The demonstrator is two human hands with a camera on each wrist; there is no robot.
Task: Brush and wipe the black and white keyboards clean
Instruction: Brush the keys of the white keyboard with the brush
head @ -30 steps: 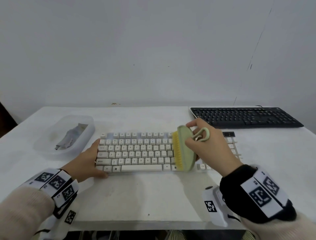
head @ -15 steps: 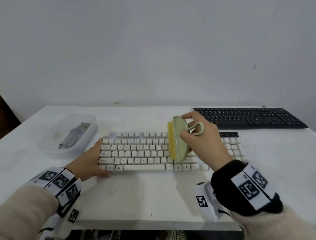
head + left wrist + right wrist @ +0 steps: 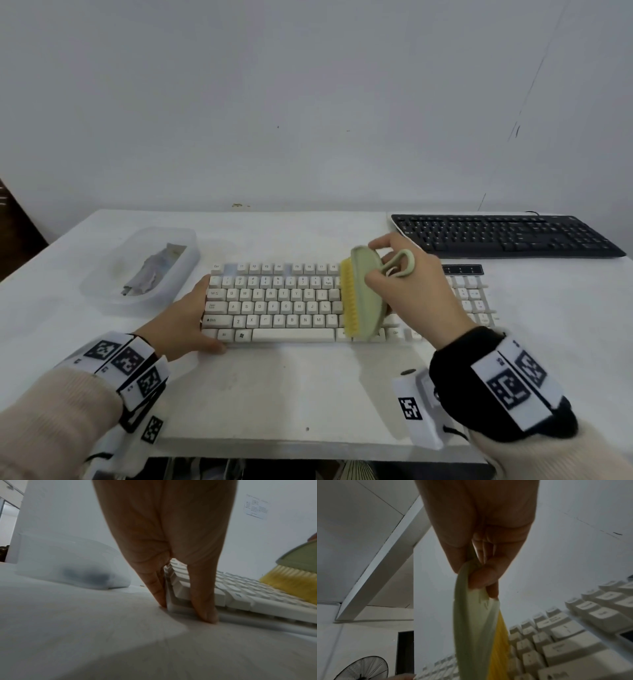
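Brush (image 3: 363,299) in your right hand (image 3: 407,291), pale green back and yellow bristles, stands on its edge across the white keyboard (image 3: 284,301), bristles facing that keyboard's left end. Your grip on it is a pinch: thumb and fingers curl round the green body, with its loop handle poking out above the knuckles. Held on edge like this, the bristle tips can likely dig into the gaps between key rows rather than skim the caps. Your left hand (image 3: 185,320) sits at the white keyboard's left end, fingers straight and pressed against its side edge, thumb (image 3: 204,601) along the front lip; that looks like bracing, so the board does not slide as the brush pushes toward it. The white keyboard lies flat on the surface (image 3: 291,387), in front of you. The black keyboard (image 3: 507,234) lies behind the white keyboard's right end, near the wall, well apart from both hands and untouched for now. A clear plastic tub (image 3: 113,294) sits just left of the white keyboard, beyond your left hand. Inside it lies one crumpled grey cloth (image 3: 150,270), probably the wipe for the later step; nothing else shows in the tub. By the look of it, you are in the brushing stage on the white keyboard, with wiping and the black keyboard yet to do.
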